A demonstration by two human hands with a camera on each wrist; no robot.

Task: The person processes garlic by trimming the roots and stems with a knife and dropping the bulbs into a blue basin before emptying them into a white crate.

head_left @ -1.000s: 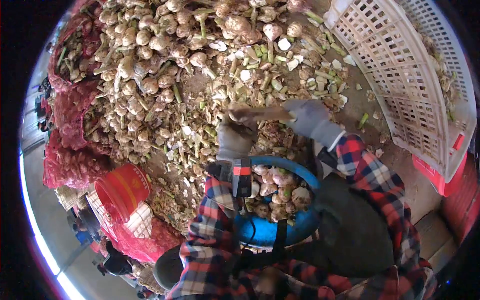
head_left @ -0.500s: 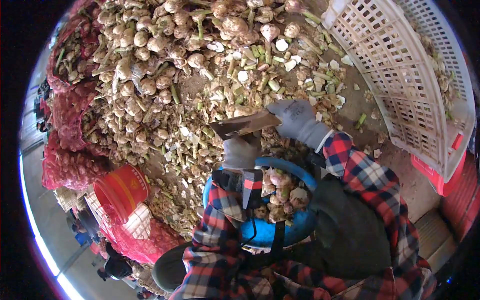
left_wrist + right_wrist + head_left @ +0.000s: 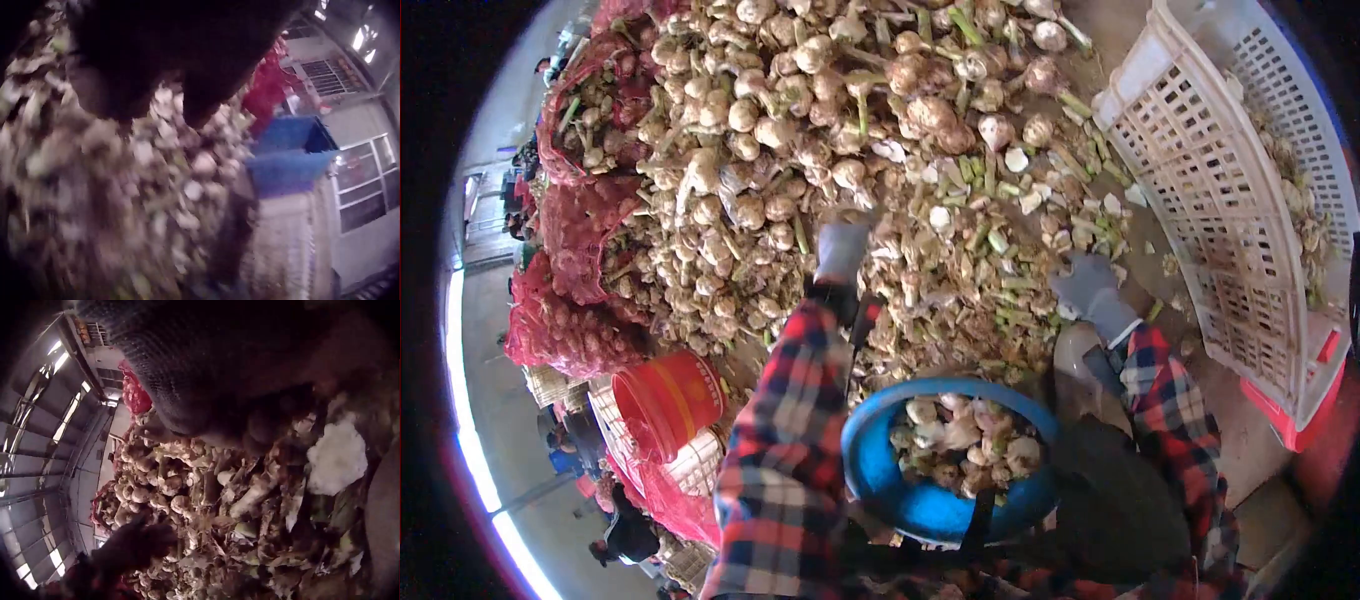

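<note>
My gloved left hand (image 3: 843, 248) reaches out over the near edge of the heap of garlic bulbs (image 3: 785, 130). In the left wrist view its dark fingers (image 3: 103, 94) stand apart above blurred garlic and scraps. To the right, my gloved right hand (image 3: 1090, 292) is low beside cut stems and skins (image 3: 1000, 300). The right wrist view shows the glove (image 3: 206, 375) large and dark above the scraps; I cannot tell whether the knife is still in it. Between my legs stands a blue tub (image 3: 868, 440) with trimmed garlic bulbs (image 3: 965, 435) in it.
White plastic crates (image 3: 1200, 170) stand on the right, with garlic bits in one. On the left are red mesh sacks (image 3: 565, 320) and a tipped red bucket (image 3: 668, 400). A blue box (image 3: 290, 153) shows in the left wrist view.
My hands were together above the tub, the right holding a broad-bladed knife. Now the left has moved forward to the heap and the right has gone to the right. The tub is uncovered.
</note>
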